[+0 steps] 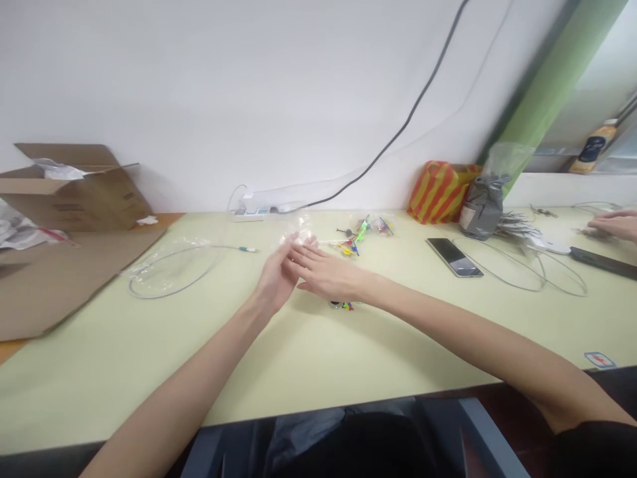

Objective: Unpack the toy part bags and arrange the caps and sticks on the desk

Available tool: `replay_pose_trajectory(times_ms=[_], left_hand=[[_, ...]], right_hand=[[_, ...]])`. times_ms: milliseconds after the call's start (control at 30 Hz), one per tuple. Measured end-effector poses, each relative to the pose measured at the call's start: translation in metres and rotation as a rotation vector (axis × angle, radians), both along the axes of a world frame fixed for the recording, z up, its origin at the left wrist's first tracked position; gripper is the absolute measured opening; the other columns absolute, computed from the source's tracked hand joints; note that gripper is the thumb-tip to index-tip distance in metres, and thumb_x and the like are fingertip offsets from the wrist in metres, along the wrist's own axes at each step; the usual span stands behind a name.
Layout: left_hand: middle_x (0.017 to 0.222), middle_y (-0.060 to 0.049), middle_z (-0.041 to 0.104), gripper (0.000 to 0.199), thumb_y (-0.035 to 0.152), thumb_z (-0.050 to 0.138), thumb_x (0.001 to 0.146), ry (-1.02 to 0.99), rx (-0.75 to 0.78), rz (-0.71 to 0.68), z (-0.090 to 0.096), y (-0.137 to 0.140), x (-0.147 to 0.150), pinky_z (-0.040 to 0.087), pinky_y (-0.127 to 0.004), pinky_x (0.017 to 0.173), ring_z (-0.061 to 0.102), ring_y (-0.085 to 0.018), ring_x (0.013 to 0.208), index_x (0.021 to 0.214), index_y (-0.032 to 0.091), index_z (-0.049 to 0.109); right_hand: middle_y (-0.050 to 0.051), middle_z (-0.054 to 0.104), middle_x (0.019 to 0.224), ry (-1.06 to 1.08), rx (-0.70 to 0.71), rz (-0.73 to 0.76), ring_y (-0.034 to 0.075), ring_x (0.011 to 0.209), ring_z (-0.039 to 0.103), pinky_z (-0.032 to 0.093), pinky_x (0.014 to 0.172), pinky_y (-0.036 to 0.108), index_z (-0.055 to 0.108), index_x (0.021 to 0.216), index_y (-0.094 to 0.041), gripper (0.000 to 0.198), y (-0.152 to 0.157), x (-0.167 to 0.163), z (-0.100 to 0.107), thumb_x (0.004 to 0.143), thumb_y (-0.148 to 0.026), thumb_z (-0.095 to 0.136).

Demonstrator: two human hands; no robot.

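Note:
Over the middle of the table, my left hand (275,282) and my right hand (331,273) come together around a crinkled clear plastic bag (300,228). The bag sticks out past the fingertips, and its lower part is hidden by the hands. My right fingers lie across my left ones, pressing from the right side. Just beyond my right hand sit small colourful plastic pieces (350,248), with a bright green piece (361,230) among them. More small coloured pieces (347,306) and a dark round piece (336,304) show partly from under my right wrist.
An open cardboard box (74,202) stands at left. A looped grey cable (164,294) lies near it, with a power strip (251,214) by the wall. Rightward are a phone (454,257), a striped bag (438,192) and a grey bag (480,209). Another person's hand (617,224) is at far right.

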State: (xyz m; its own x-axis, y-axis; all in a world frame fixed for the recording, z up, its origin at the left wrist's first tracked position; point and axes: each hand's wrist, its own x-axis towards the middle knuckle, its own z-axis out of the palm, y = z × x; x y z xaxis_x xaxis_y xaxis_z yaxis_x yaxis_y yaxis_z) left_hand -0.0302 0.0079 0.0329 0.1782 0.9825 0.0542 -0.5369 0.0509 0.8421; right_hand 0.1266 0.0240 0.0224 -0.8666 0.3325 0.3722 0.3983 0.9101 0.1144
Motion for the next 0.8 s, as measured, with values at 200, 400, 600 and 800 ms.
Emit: replay_pose_trajectory(times_ms=[200,400,600,800], left_hand=[[0.144,-0.012,0.061,0.031,0.020,0.054,0.102,-0.017,0.060,0.085,-0.003,0.020,-0.018,0.040,-0.036,0.122,0.056,-0.022,0.137,0.131,0.014,0.062],[0.140,-0.014,0.064,0.038,0.035,0.058,0.102,0.122,0.187,-0.102,0.009,0.019,-0.027,0.048,-0.042,0.116,0.061,-0.028,0.132,0.134,0.015,0.063],[0.113,-0.017,0.076,0.048,0.043,0.070,0.094,0.346,0.146,-0.027,-0.006,0.034,-0.040,0.064,-0.039,0.083,0.077,-0.027,0.091,0.130,0.012,0.064],[0.110,-0.014,0.075,0.065,0.028,0.080,0.082,0.562,0.223,0.346,-0.031,0.057,-0.058,0.064,-0.043,0.084,0.078,-0.024,0.083,0.138,0.017,0.051]], right_hand=[[0.015,0.055,0.146,0.511,-0.207,-0.181,0.028,0.134,0.053,0.043,0.112,0.053,0.046,0.144,-0.023,0.043,-0.009,0.016,0.012,0.102,-0.021,0.046],[0.001,0.068,0.087,1.003,-0.964,-0.202,0.019,0.072,0.069,0.058,0.074,0.038,0.028,0.145,-0.023,0.062,-0.007,0.019,0.014,0.094,-0.037,0.060],[-0.005,0.066,0.077,0.946,-0.977,-0.056,0.015,0.059,0.062,0.054,0.063,0.031,0.029,0.146,-0.027,0.064,-0.004,0.021,0.012,0.089,-0.025,0.057],[0.008,0.066,0.098,0.885,-0.319,-0.465,0.024,0.095,0.063,0.050,0.091,0.042,0.046,0.138,-0.019,0.047,0.033,0.087,-0.031,0.091,-0.019,0.046]])
